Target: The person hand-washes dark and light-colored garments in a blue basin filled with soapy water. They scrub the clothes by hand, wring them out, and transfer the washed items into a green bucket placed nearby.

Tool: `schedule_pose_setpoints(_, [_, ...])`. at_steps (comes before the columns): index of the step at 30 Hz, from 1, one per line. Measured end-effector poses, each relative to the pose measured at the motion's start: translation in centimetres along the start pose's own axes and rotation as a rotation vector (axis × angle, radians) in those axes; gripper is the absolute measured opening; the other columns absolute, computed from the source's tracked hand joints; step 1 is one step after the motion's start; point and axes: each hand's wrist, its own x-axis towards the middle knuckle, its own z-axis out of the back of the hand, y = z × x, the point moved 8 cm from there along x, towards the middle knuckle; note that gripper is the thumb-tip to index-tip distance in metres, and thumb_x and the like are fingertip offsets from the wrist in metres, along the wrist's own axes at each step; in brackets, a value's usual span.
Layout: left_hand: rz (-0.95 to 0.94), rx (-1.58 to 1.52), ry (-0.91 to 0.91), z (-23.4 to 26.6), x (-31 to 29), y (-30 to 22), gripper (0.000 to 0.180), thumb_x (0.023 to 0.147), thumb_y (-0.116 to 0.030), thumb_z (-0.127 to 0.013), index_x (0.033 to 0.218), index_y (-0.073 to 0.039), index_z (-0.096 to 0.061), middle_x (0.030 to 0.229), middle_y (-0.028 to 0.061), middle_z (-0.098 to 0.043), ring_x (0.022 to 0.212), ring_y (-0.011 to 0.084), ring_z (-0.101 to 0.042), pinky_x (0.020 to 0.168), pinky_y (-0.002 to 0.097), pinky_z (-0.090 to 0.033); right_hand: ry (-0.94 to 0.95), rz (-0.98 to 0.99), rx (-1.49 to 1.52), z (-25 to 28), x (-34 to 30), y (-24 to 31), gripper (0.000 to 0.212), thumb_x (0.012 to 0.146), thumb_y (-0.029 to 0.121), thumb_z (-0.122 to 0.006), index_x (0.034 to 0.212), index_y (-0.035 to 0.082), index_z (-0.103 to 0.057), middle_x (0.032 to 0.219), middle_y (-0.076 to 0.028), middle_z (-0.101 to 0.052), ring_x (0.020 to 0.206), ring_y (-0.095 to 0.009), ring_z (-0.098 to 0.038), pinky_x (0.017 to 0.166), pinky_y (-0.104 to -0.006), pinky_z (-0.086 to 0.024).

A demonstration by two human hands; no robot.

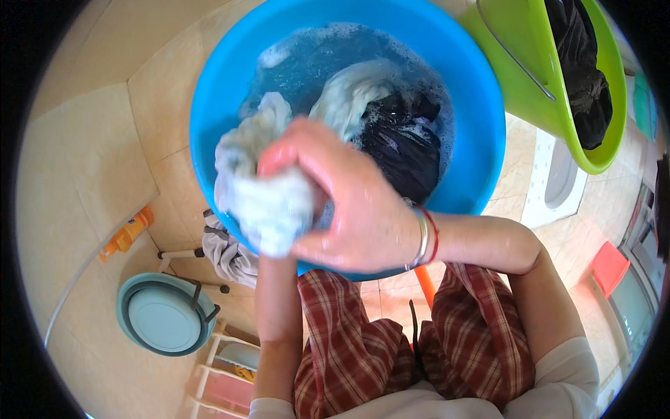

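Observation:
A wet white cloth is bunched up over the left side of a large blue basin. My right hand is closed around it, with a silver bangle and a red string on the wrist. My left forearm reaches up to the same cloth, whose folds cover my left hand, so its fingers cannot be seen. Sudsy water fills part of the basin. Pale fabric and a dark garment lie soaking in it, beyond my right hand.
A lime-green bucket with dark clothes stands at the far right, above a floor toilet. Left of the basin are a grey cloth, a folding basin, an orange bottle and a white rack.

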Motion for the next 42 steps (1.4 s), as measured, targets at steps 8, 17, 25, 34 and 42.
schedule_pose_setpoints(8, [0.043,-0.288,-0.065,-2.7,-1.6,0.4,0.051,0.101,-0.034,-0.046,0.143,-0.005,-0.041,0.143,0.0135,-0.048,0.127,0.027,-0.052,0.108,0.0412,-0.043,0.069,-0.157,0.41,1.1,-2.2,-0.5,0.07,0.069,0.017,-0.088,0.125,0.006,-0.048,0.118,-0.007,-0.054,0.114,-0.018,-0.054,0.1,-0.0333,-0.044])
schedule_pose_setpoints(17, [-0.153,-0.152,0.26,-5.6,-2.2,0.5,0.05,0.102,-0.021,-0.043,0.147,-0.001,-0.035,0.146,0.0137,-0.046,0.129,0.0273,-0.051,0.11,0.0422,-0.04,-0.24,-0.603,0.573,9.0,-2.9,-15.0,0.063,0.088,0.03,-0.074,0.139,0.006,-0.046,0.126,-0.011,-0.06,0.111,-0.017,-0.061,0.095,-0.0307,-0.051])
schedule_pose_setpoints(25, [-0.146,-0.136,0.402,-5.7,-1.2,3.1,0.055,0.099,-0.023,-0.047,0.148,0.0,-0.034,0.146,0.0179,-0.044,0.132,0.0296,-0.048,0.112,0.042,-0.037,-0.005,-0.473,0.924,7.4,-1.2,-13.9,0.046,0.098,0.023,-0.059,0.139,0.008,-0.048,0.121,-0.005,-0.062,0.112,-0.013,-0.059,0.096,-0.0301,-0.049])
schedule_pose_setpoints(34, [0.286,-0.633,0.323,-6.7,-1.1,7.8,0.074,0.093,-0.071,-0.038,0.15,-0.023,-0.031,0.146,0.0108,-0.043,0.133,0.0325,-0.044,0.108,0.0522,-0.04,-0.024,0.392,-0.384,6.7,-1.5,-3.3,0.036,0.059,0.011,-0.077,0.093,0.021,-0.073,0.112,-0.003,-0.061,0.1,-0.024,-0.06,0.081,-0.0357,-0.048])
schedule_pose_setpoints(42, [0.104,-0.631,0.302,-8.1,-1.3,3.1,0.068,0.096,-0.064,-0.042,0.138,-0.011,-0.044,0.132,0.0143,-0.054,0.12,0.0312,-0.054,0.104,0.0467,-0.045,-0.079,0.575,-0.372,2.2,-4.6,-1.3,0.03,0.058,0.017,-0.075,0.087,0.021,-0.069,0.109,-0.003,-0.057,0.103,-0.028,-0.055,0.088,-0.0425,-0.044])
